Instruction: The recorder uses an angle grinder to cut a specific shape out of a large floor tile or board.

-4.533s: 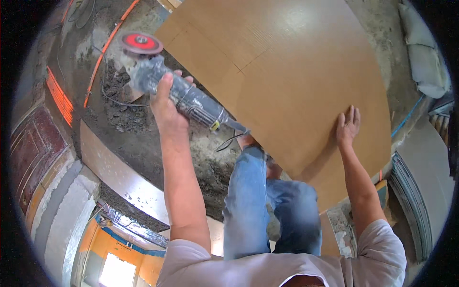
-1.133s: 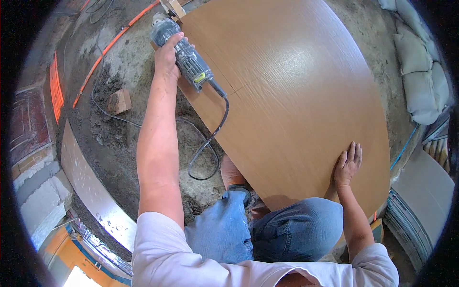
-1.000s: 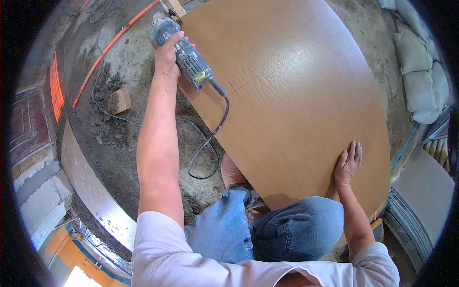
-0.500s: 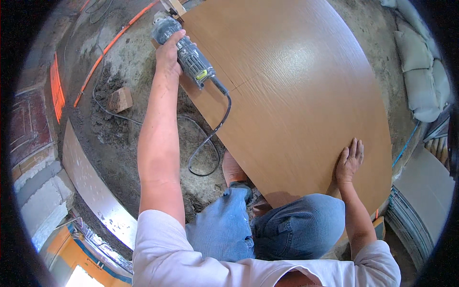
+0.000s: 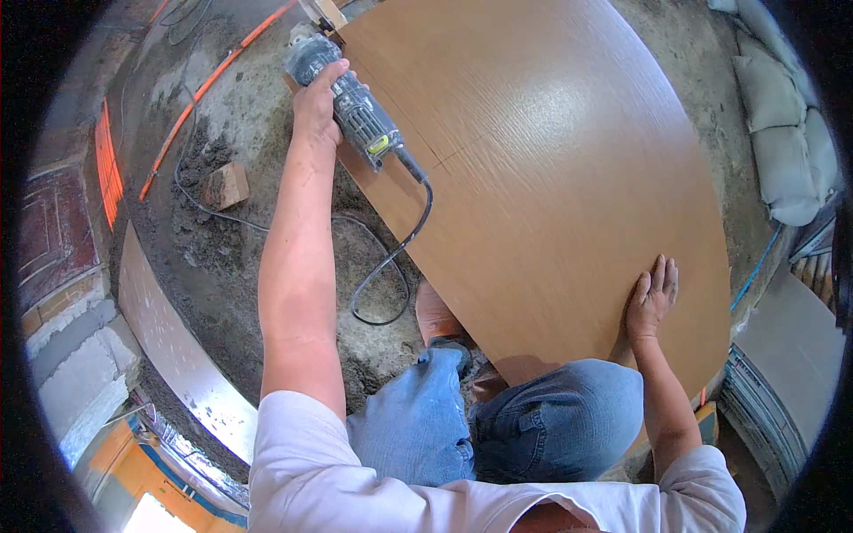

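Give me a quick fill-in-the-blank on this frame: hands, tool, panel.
1. The left hand grips an angle grinder at the ____ far edge of the wooden panel.
2. The right hand lies ____ on the panel, fingers spread.
3. The grinder's black cord loops down onto the ____ ground.

Missing words: left; flat; dirt
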